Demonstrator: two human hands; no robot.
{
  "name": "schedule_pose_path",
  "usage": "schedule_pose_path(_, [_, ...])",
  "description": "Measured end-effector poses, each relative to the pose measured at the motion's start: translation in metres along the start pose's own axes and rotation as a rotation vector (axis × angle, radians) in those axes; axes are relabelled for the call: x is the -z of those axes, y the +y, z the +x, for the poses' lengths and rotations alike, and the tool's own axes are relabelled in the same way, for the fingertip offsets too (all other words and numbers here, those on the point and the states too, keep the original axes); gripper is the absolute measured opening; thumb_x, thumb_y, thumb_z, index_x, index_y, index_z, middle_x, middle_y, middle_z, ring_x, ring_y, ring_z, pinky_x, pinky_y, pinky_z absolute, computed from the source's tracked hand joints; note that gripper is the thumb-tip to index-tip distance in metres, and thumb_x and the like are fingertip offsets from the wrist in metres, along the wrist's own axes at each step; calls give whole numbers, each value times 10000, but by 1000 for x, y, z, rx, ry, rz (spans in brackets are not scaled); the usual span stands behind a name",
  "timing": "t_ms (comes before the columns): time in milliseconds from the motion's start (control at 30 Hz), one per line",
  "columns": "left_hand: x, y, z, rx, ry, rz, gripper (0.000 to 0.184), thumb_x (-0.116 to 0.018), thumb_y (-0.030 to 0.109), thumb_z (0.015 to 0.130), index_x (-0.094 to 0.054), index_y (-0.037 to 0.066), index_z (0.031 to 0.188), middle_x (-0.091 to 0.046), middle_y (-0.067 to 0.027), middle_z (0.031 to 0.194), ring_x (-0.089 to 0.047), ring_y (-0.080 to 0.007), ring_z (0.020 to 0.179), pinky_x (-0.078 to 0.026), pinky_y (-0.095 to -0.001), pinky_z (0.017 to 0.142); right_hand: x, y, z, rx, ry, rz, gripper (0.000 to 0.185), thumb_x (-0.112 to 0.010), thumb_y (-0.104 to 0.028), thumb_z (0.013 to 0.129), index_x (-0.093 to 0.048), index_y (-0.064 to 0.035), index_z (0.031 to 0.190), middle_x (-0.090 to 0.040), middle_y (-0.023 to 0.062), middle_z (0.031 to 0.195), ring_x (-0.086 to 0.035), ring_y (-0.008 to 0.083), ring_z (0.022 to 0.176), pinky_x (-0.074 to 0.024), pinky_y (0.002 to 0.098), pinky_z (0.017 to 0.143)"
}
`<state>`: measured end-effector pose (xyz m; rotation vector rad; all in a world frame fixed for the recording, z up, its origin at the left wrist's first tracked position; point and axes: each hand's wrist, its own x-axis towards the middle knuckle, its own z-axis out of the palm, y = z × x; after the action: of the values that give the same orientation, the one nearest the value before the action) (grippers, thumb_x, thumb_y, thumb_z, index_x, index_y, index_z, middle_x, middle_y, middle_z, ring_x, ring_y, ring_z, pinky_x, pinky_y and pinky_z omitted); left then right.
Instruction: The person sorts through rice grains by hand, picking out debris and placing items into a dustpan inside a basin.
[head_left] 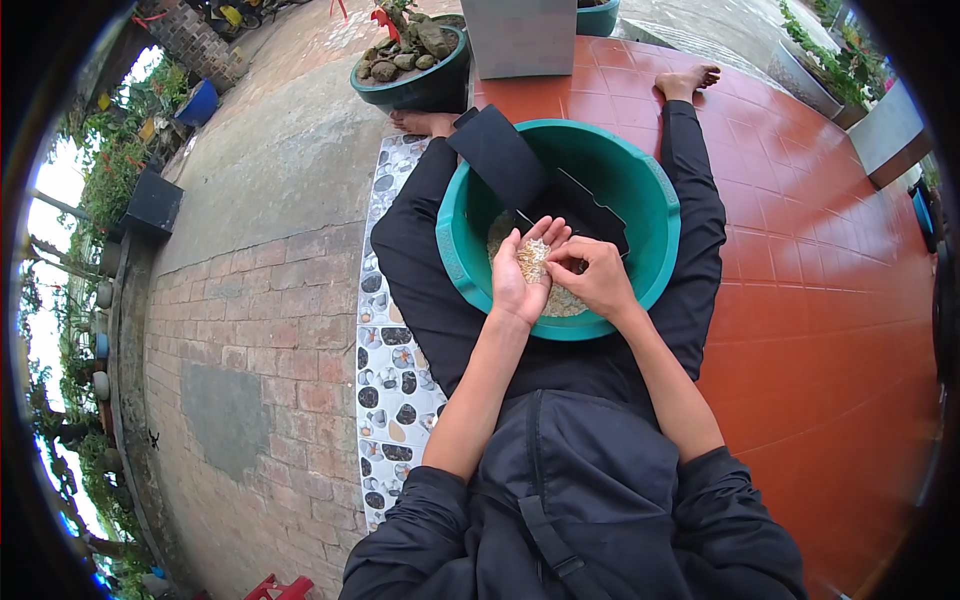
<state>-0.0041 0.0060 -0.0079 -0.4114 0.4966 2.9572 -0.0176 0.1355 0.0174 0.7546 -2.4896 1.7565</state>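
My left hand (pixel 520 283) lies palm up over the green basin (pixel 655 210), cupping a small heap of pale grains (pixel 533 260). Beside it, my right hand (pixel 592 280) has thumb and index finger pinched together at the edge of the heap; whatever is between the fingertips is too small to make out. More pale grains (pixel 562 303) lie in the bottom of the basin, partly hidden by my hands. A black box-like object (pixel 585 212) sits inside the basin, its black flap (pixel 498 158) resting over the left rim.
My outstretched legs (pixel 695 200) flank the basin. Potted plants with stones (pixel 408 62) and a grey pillar base (pixel 520 35) stand ahead. Red tiles (pixel 800 300) are on the right, a pebble-patterned tile strip (pixel 395 385) and brick paving (pixel 260 320) on the left.
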Motion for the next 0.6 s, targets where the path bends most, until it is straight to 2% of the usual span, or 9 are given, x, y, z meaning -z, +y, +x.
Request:
schedule_pose_path(367, [2,1,1,-8,-10,5,476,-271,307,985,-487,-47,1217,-563,-191,1217,-514,-308,1179,-400,-407,1028,4,9,-1,-71,66,121,97,-678,-58,756,-677,30,795,-616,45,675,-544,76,574,-431,227,536])
schedule_pose_path(467, [3,2,1,7,-17,-29,477,-271,306,988,-488,-49,1221,-561,-189,1224,-516,-303,1180,-412,-399,1017,6,13,1,-123,341,146,110,-690,-83,794,-681,24,814,-610,12,679,-519,46,567,-414,201,531])
schedule_pose_path(500, [2,2,1,5,-6,-28,476,-272,304,989,-489,-50,1221,-559,-190,1228,-517,-302,1181,-415,-394,1015,7,17,2,-122,340,145,110,-690,-83,794,-681,24,814,-610,12,679,-519,46,567,-414,201,531])
schedule_pose_path(567, [2,2,1,2,6,-28,476,-272,302,990,-490,-51,1222,-557,-191,1232,-517,-301,1182,-418,-389,1012,9,21,4,-243,536,85,119,-700,-97,798,-677,16,823,-582,2,654,-491,41,555,-396,212,512])
schedule_pose_path(600, [2,2,1,7,4,-34,469,-271,296,991,-483,-51,1225,-540,-196,1248,-494,-311,1205,-406,-399,1027,11,23,4,-274,553,41,112,-699,-95,799,-670,11,820,-548,-12,631,-461,41,549,-377,225,494])
